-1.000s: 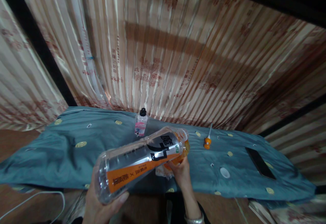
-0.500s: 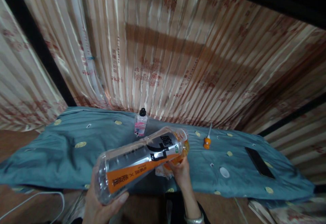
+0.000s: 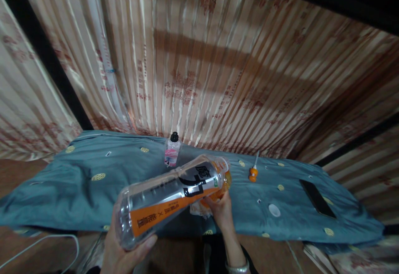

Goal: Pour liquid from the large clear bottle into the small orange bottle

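Note:
My left hand (image 3: pixel 124 240) is wrapped round the base end of a large clear plastic bottle (image 3: pixel 168 199) with a silver and orange label. The bottle lies tilted across my view, its uncapped mouth pointing right. My right hand (image 3: pixel 220 211) grips an orange see-through container (image 3: pixel 227 181) just behind and below that mouth. Most of the container is hidden by the bottle, so its kind is unclear. Some crumpled clear plastic (image 3: pixel 199 210) shows beside my right fingers. Whether liquid runs between the two cannot be made out.
On the teal bed sheet (image 3: pixel 75 199) stands a clear bottle (image 3: pixel 172 151) with a black top and pink label. To the right lie an orange pump top with a pale tube (image 3: pixel 253 172), a white round cap (image 3: pixel 274 210) and a black phone (image 3: pixel 317 198). Pleated curtains (image 3: pixel 187 58) hang behind.

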`<action>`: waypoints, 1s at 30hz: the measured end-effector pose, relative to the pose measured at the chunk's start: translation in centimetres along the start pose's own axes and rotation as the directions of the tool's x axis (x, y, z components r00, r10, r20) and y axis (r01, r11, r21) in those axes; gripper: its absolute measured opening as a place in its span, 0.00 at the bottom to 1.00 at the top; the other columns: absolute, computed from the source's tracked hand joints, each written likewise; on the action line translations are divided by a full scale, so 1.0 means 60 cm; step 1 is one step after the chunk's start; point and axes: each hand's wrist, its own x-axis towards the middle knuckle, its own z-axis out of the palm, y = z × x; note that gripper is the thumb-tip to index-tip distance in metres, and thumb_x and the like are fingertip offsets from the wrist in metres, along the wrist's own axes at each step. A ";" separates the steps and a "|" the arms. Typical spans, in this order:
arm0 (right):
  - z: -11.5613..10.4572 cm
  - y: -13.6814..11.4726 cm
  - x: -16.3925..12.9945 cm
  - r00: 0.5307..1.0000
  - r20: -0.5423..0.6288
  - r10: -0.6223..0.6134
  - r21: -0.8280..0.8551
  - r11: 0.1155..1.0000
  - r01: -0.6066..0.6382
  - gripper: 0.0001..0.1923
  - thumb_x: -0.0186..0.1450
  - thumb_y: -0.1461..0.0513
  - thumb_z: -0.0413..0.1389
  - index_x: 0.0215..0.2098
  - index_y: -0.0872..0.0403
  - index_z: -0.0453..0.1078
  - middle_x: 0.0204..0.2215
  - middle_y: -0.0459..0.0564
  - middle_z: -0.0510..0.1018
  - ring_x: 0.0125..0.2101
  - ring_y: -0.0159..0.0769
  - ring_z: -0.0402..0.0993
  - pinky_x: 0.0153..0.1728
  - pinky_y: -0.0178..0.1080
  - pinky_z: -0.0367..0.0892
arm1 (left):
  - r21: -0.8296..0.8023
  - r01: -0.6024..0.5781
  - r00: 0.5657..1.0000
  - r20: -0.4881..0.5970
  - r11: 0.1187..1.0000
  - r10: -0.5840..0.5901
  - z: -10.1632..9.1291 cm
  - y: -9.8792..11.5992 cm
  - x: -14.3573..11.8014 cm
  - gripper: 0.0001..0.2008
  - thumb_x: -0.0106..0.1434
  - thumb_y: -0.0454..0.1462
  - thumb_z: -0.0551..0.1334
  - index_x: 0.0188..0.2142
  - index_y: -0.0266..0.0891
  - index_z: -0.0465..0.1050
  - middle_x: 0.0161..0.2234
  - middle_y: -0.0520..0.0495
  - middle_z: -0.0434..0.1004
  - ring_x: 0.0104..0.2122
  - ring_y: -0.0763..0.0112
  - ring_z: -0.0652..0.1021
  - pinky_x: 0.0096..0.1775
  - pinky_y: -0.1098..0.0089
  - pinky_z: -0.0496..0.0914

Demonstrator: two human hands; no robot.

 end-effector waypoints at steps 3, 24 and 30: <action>0.001 0.002 0.001 1.000 0.009 0.008 0.007 1.000 -0.008 0.29 0.44 0.53 0.73 0.40 0.52 0.70 0.34 0.53 0.86 0.32 0.47 0.84 0.31 0.41 0.77 | -0.021 0.011 1.000 0.009 1.000 -0.010 0.000 -0.002 -0.001 0.40 0.38 0.56 0.76 0.47 0.40 0.71 0.51 0.38 0.78 0.55 0.40 0.76 0.61 0.46 0.66; 0.001 -0.003 0.001 1.000 0.018 -0.007 0.025 1.000 0.006 0.29 0.43 0.52 0.73 0.39 0.51 0.69 0.35 0.52 0.86 0.34 0.48 0.84 0.33 0.43 0.79 | 0.007 -0.010 1.000 0.026 1.000 0.010 -0.002 -0.001 0.000 0.31 0.40 0.56 0.75 0.37 0.42 0.71 0.42 0.42 0.79 0.52 0.43 0.78 0.59 0.48 0.69; 0.001 -0.001 0.000 1.000 -0.004 0.000 -0.009 1.000 0.000 0.30 0.43 0.49 0.72 0.39 0.51 0.70 0.34 0.53 0.86 0.32 0.48 0.83 0.31 0.42 0.78 | 0.006 0.036 0.999 0.016 0.999 -0.036 0.001 0.009 -0.002 0.32 0.38 0.57 0.75 0.36 0.42 0.70 0.51 0.39 0.78 0.54 0.43 0.77 0.58 0.49 0.70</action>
